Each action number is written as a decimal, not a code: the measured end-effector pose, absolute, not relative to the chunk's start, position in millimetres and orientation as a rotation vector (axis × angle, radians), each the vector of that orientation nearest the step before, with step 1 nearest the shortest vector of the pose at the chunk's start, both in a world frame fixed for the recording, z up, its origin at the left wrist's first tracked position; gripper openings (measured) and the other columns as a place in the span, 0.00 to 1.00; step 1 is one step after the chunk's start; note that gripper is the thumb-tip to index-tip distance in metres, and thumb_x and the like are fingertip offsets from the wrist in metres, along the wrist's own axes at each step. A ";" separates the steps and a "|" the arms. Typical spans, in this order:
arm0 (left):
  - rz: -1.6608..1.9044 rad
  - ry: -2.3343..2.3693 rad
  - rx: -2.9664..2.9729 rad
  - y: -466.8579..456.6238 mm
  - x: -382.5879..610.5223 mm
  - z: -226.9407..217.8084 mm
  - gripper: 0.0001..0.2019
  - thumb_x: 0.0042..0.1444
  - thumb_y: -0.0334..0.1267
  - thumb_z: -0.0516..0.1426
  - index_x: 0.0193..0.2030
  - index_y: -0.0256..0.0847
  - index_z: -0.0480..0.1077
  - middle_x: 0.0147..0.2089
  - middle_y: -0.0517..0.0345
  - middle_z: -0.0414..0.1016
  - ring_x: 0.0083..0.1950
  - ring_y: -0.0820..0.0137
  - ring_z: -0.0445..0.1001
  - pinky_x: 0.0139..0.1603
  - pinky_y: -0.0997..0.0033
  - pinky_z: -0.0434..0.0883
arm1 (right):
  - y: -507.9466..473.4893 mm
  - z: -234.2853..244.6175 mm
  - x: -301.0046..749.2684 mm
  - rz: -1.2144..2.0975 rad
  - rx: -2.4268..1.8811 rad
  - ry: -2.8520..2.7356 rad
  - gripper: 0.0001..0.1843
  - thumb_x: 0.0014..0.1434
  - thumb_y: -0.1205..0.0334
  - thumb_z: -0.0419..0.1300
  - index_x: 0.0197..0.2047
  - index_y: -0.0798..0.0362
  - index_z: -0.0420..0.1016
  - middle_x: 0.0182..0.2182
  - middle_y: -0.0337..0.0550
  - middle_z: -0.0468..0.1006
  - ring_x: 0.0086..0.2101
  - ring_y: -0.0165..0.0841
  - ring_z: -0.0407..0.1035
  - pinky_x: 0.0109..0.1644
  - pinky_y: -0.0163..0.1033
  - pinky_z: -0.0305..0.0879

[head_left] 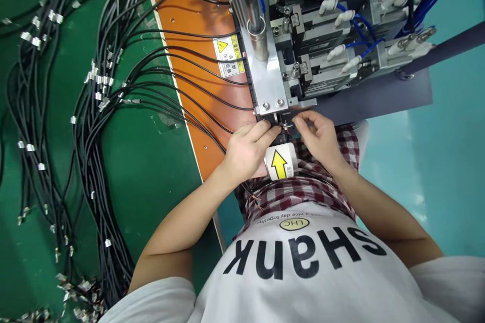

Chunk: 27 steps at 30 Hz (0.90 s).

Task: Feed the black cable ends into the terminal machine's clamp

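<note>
My left hand [247,150] rests on the edge of the orange plate [197,25], fingers closed and pinched at the black fixture [283,128] under the metal machine head [265,70]. My right hand [320,133] meets it from the right, fingertips pinched on thin coloured wire ends at the same spot. A black cable [212,139] runs from the left into my left hand. Just below my hands is a white block with a yellow arrow label [280,162].
Several black cables [182,60] with metal clips fan across the orange plate onto the green table [151,176], where a large bundle [87,126] lies. The machine has blue air hoses [364,35] and a warning label [228,55]. Teal floor [447,151] lies right.
</note>
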<state>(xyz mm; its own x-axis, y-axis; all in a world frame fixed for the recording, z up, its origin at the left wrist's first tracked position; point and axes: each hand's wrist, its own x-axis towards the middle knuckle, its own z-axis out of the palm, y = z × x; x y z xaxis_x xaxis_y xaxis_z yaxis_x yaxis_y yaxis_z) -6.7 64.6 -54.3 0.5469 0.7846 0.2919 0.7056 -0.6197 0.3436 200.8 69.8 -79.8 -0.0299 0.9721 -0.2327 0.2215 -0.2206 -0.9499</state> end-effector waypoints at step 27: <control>0.682 1.375 2.336 58.6 1.0 -48.3 0.11 0.69 0.31 0.50 0.51 0.37 0.74 0.45 0.50 0.75 0.46 0.67 0.77 0.47 0.68 0.78 | 44.8 -70.1 194.3 1.492 -1.552 -1.058 0.16 0.59 0.46 0.66 0.38 0.52 0.80 0.27 0.38 0.77 0.20 0.27 0.60 0.23 0.35 0.55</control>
